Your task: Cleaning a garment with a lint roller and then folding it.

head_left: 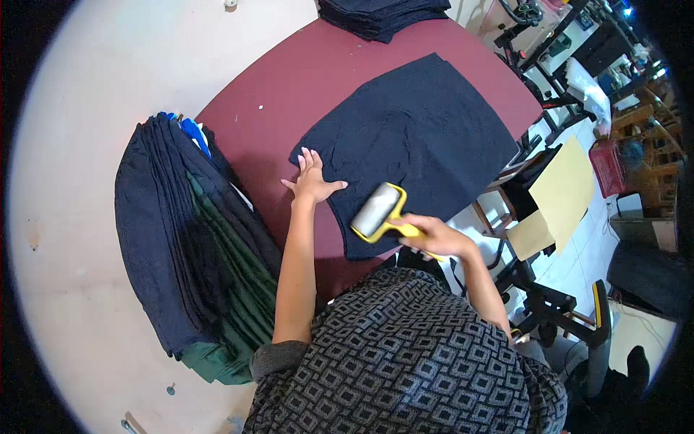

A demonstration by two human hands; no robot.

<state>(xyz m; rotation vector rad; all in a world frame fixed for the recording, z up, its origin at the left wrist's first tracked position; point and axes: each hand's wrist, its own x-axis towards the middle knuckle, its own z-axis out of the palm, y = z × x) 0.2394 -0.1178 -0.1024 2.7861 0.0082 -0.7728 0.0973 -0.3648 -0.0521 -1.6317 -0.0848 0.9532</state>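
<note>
A dark navy piece of clothing (412,137) lies spread over a maroon tabletop (249,134), with some wrinkles near its middle. On its left edge rests my left hand (312,179), fingers spread and palm down. My right hand (434,236) is wrapped round the yellow handle of a lint roller (376,211). The roller's pale cylinder is over the lower left part of the cloth; whether it touches the fabric I cannot tell.
Dark and green garments (195,246) hang in a thick bundle at the table's left. A folded dark stack (383,16) sits at the far edge. To the right are a yellow board (560,195), a red crate (607,166) and black metal frames (560,311).
</note>
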